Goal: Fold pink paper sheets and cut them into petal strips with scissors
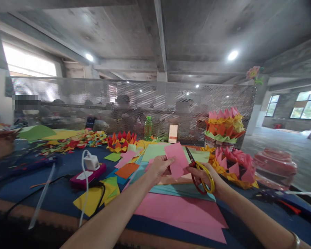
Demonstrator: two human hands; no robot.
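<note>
We record the left hand pinching a pink paper piece above the table. At the paper's 3 o'clock, the right hand grips the scissors, blades at its edge. We judge that cutting is in hand. A clean cut calls for steady paper.

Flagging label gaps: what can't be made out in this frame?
Head view:
- Scissors in right hand: too small to tell whether the pink paper, pinched by left hand, sits between the blades.
- People behind mesh: only dim shapes through its holes.
- White item: pixelated over.
- Jar: contents blurred near the edge.
</note>
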